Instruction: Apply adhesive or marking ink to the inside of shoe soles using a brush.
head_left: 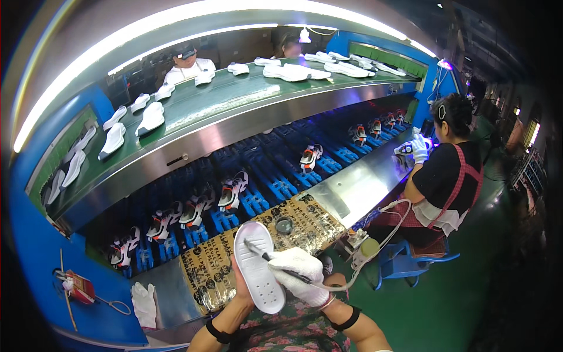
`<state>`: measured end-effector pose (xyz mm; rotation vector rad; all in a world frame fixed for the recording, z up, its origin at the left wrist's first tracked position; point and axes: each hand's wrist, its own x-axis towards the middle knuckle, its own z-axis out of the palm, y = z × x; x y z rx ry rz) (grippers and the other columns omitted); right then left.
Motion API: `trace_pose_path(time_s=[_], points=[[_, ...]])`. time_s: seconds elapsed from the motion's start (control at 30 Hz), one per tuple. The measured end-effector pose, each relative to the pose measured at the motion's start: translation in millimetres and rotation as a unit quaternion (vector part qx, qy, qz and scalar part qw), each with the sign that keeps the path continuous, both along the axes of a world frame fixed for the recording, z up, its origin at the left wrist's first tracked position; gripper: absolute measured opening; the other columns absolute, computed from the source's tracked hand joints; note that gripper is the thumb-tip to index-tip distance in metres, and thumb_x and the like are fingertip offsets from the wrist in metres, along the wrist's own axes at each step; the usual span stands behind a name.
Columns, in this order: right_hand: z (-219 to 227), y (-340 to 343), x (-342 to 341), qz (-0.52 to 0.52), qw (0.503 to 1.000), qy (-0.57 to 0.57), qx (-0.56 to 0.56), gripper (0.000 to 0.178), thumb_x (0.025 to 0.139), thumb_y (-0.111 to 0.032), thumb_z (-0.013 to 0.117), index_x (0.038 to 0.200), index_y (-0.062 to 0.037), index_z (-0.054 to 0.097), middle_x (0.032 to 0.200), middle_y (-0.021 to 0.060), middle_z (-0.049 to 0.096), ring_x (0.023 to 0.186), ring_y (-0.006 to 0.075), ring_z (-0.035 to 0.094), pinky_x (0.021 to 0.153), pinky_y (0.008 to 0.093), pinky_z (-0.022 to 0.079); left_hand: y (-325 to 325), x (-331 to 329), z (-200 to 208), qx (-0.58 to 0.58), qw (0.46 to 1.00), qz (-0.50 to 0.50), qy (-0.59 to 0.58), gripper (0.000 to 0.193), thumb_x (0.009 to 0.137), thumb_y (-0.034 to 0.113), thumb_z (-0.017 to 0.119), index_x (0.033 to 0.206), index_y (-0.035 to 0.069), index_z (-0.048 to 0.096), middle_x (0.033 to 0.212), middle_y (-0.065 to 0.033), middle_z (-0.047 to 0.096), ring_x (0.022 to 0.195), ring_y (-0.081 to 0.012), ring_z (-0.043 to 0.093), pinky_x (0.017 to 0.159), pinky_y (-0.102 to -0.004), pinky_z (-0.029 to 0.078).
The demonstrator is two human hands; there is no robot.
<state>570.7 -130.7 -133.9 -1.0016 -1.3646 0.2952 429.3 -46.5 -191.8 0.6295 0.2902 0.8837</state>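
Observation:
A white shoe sole (267, 287) stands tilted in front of me, its inner face with grooves and small holes toward me. My bare left hand (243, 288) grips it along its left edge; most of the fingers are hidden behind it. In a white knitted glove, my right hand (298, 268) is closed round a slim dark-handled brush (263, 253) with a pale hose trailing from it. The bristle end touches the sole's upper part. Beyond the sole, a small round dark dish (284, 225) rests on the tape-covered work mat (205, 267).
White soles (287, 72) line the green upper belt (223, 105). Shoe uppers (231, 192) sit on blue racks (275, 182) below. A co-worker (454, 170) sits at right near a green-yellow pot (368, 247). A spare white glove (143, 305) lies at left. Two people stand beyond the belt.

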Motion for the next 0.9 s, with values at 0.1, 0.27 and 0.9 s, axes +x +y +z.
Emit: trace_pose_path(time_s=[0.1,0.27,0.9], points=[[4,0,-1,0.036,0.984,-0.152,0.085,0.024,0.074,0.0,0.076,0.098,-0.0029,0.073,0.104,0.0144,0.071,0.089,0.0286,0.069,0.078,0.0358,0.055,7,-5,-7,0.017,0.999,-0.011,0.032,0.091,0.088,0.082,0.03,0.143,0.011,0.043,0.134,-0.0118,0.056,0.118,-0.0256,0.058,0.101,-0.0423,0.048],[-7,0,1,0.14,0.99,0.019,-0.008,0.023,0.074,0.0,0.076,0.097,-0.0045,0.074,0.098,0.0118,0.074,0.09,0.0257,0.07,0.078,0.0347,0.055,15,-8,-15,0.009,0.99,-0.082,-0.113,0.09,0.089,0.081,0.03,0.142,0.009,0.044,0.128,-0.0138,0.059,0.108,-0.0277,0.063,0.093,-0.0425,0.053],[-13,-3,-10,0.132,0.988,-0.066,0.046,0.022,0.072,0.001,0.078,0.092,-0.0066,0.074,0.095,0.0114,0.073,0.084,0.0264,0.07,0.074,0.0335,0.054,35,-10,-14,-0.059,0.986,-0.119,-0.104,0.105,0.08,0.091,0.024,0.133,0.005,0.049,0.1,-0.0196,0.064,0.082,-0.0294,0.065,0.073,-0.0428,0.056]])
